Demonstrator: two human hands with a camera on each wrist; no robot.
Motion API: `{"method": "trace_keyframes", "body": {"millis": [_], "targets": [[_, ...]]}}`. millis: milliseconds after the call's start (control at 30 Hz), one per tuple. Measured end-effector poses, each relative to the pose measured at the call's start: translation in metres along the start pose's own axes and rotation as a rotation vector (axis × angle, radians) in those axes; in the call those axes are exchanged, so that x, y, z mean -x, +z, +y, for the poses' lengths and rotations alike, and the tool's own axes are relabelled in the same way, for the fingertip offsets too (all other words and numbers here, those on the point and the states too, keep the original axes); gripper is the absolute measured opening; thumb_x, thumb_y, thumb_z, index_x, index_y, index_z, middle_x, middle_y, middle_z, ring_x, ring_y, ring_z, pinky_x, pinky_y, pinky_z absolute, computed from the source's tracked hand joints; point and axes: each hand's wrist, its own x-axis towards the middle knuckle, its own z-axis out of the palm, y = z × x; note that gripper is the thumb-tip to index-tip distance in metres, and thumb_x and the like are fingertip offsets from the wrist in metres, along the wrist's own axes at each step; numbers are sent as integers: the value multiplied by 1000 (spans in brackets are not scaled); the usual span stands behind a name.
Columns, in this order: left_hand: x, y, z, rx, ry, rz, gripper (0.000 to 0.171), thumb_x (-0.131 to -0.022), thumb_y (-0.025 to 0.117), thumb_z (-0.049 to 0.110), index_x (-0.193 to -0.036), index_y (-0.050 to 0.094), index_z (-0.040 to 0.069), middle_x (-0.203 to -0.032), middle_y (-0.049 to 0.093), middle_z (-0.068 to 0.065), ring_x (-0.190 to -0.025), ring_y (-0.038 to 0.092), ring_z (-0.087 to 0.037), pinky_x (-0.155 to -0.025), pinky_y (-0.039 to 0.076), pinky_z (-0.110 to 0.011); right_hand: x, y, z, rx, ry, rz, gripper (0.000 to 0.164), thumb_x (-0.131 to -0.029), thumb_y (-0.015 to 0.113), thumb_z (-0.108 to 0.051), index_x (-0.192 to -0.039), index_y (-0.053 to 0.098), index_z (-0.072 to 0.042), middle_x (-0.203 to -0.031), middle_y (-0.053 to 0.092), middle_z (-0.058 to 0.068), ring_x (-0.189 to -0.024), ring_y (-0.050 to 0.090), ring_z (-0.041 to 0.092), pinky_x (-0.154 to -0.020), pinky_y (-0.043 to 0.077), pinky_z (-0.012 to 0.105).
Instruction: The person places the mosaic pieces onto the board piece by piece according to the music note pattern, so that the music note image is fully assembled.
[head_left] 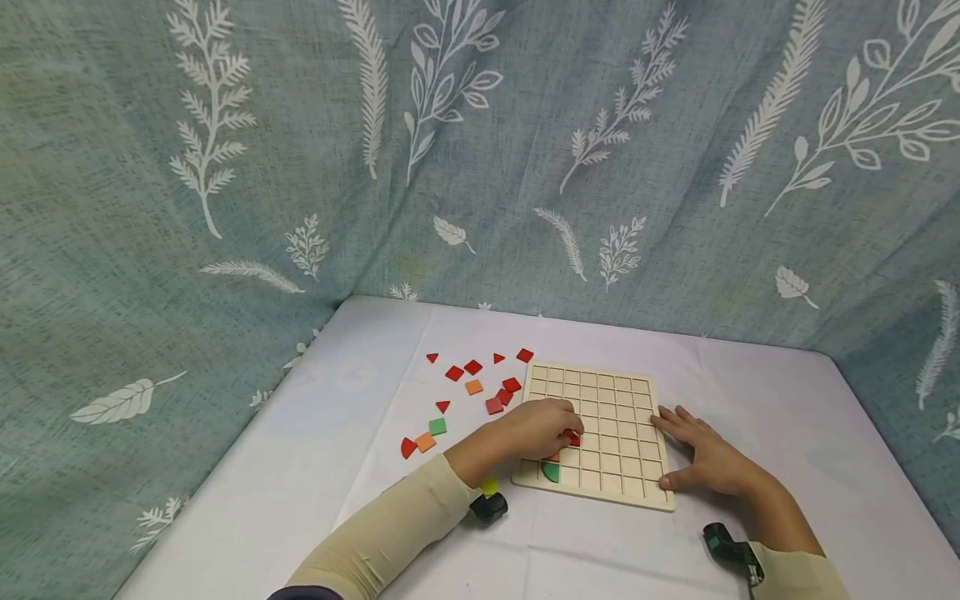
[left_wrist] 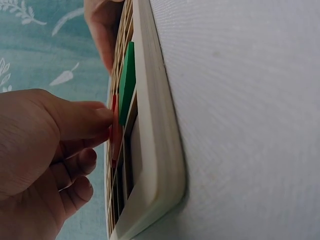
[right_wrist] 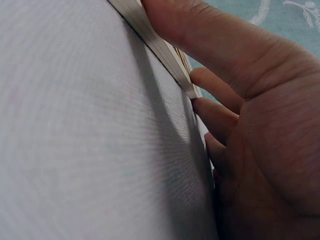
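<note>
A wooden grid board lies flat on the white cloth, its cells bounded by thin raised strips. My left hand reaches over its left half, thumb and forefinger pinching a red tile low against the cells; the fingers hide part of it. Nearer the front edge, a green quarter-circle tile sits in the grid, seen edge-on beside the thumb in the left wrist view. An orange tile shows partly under the hand. My right hand rests with spread fingers along the board's right edge, thumb touching the near corner.
Left of the board lie several loose red tiles, some triangular, with orange tiles and a green square tile among them. A yellow tile shows beside the left wrist. Patterned blue-green fabric hangs behind the table.
</note>
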Motion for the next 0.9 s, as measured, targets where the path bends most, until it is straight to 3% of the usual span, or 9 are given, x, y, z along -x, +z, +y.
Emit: {"method": "trace_keyframes", "body": {"millis": [400,567,700,900], "targets": [[-2,-1,0,39,-4,1,30,-89,60,7,-111,73,23,-99,60,11,-87,54,-1,-78,44,-18,0,-1,0,3,5,-2,109,-62,85,-53,-148,39,-5,-156,22,21,-142,5,48,-103,7,71],[-1,-1,-2,53,-11,0,28,-93,56,9,-113,73,22,-102,61,11,-91,55,-1,-81,45,-18,0,-1,1,-3,3,-5,109,-62,85,-52,-148,39,-5,-156,21,22,-142,5,48,-103,5,71],[3,-7,-8,78,-38,17,30,-96,53,8,-116,72,21,-109,62,11,-102,57,-3,-87,45,-20,-1,-1,2,4,3,-6,108,-62,85,-53,-148,39,-6,-156,21,21,-142,5,48,-103,5,71],[15,-18,-24,103,-80,2,25,-93,63,12,-115,72,18,-110,63,9,-102,58,-5,-86,45,-22,-1,0,2,5,13,-11,109,-62,85,-53,-149,39,-7,-157,21,21,-142,5,48,-102,7,72]]}}
